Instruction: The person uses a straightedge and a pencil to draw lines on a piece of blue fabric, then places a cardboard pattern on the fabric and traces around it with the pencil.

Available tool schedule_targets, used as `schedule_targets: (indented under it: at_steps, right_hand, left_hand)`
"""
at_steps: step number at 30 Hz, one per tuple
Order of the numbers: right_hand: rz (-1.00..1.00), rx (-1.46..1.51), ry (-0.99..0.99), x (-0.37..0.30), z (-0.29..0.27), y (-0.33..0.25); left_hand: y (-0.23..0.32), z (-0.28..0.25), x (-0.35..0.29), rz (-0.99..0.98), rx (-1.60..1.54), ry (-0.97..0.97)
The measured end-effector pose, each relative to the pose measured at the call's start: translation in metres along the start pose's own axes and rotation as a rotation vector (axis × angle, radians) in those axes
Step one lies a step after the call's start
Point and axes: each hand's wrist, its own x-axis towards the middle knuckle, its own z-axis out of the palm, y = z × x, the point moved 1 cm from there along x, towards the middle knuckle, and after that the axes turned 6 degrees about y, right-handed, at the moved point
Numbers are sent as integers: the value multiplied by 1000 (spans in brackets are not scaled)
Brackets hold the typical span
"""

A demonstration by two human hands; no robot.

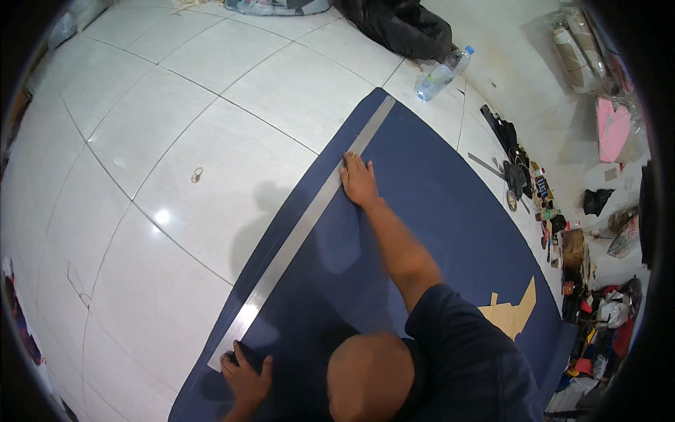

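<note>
A long metal ruler lies slantwise on a large dark blue sheet of material, close to the sheet's left edge. My right hand presses on the ruler toward its far end, fingers outstretched with the tips over the metal. At the near end my left hand touches the ruler with its fingertips, thumb and fingers apart. Neither hand wraps round anything. On the sheet's right part, tan card pattern pieces lie partly hidden by my dark sleeve.
White floor tiles surround the sheet. A clear bottle lies past its far corner, near a black bag. Tools and small bottles line the right wall, with piled goods nearer. A small ring-like object lies on the left tiles.
</note>
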Motion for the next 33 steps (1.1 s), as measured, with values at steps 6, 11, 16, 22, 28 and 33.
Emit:
schedule_targets:
  at_steps: [6,11,16,22,28,33]
  right_hand:
    - [-46,19,103,47,4,21]
    - [-250,45,25,68,-1,25]
    - [-276,64,230,68,13,29]
    - [-395,14,112,84,-3,29]
    - [-188,19,213,88,-2,23]
    - [318,88,264,67,-2,20]
  left_hand:
    - [36,6,39,-31,23,355]
    - [25,6,54,20,90,441]
    - [11,-5,67,75,26,282]
    - [13,-9,68,104,-27,249]
    - [7,-8,73,76,-40,162]
    - [-3,20,53,177,7,298]
